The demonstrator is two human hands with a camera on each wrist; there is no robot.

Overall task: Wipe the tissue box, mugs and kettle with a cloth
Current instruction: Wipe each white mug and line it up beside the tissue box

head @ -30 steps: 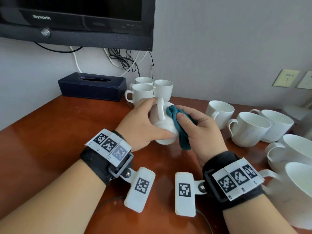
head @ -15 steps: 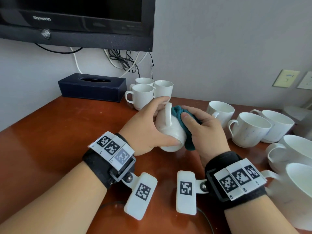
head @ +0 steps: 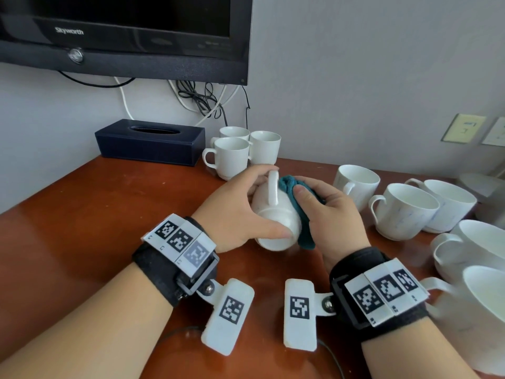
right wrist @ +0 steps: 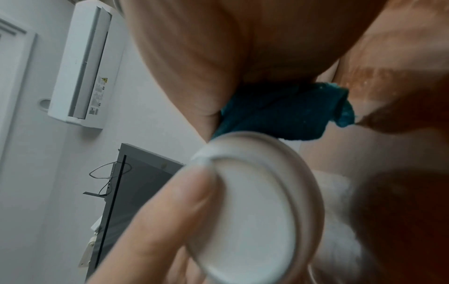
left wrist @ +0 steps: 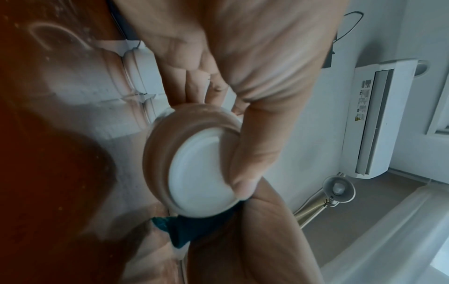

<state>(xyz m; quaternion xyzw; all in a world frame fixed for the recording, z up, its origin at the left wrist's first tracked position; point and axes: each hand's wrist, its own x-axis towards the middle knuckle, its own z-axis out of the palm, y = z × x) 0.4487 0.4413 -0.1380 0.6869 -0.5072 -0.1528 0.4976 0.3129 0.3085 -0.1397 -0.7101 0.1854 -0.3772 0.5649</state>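
Note:
My left hand (head: 240,212) grips a white mug (head: 276,217) tipped on its side above the table, handle up and base toward me. The mug's round base (left wrist: 201,173) fills the left wrist view, my thumb across its edge; the same base (right wrist: 252,211) shows in the right wrist view. My right hand (head: 328,214) holds a teal cloth (head: 296,203) pressed against the mug's right side; the cloth (right wrist: 284,113) bunches under my palm. A dark blue tissue box (head: 150,142) stands at the back left. Three white mugs (head: 232,157) cluster beside it.
Several more white mugs (head: 404,212) crowd the right side of the wooden table (head: 82,228), one close to my right wrist. A television (head: 123,36) hangs on the wall above with cables under it. A grey object sits at the far right edge.
Both hands with the mug have shifted slightly right and toward me. The mug has turned, bringing its handle more upright, while the cloth slid along its side.

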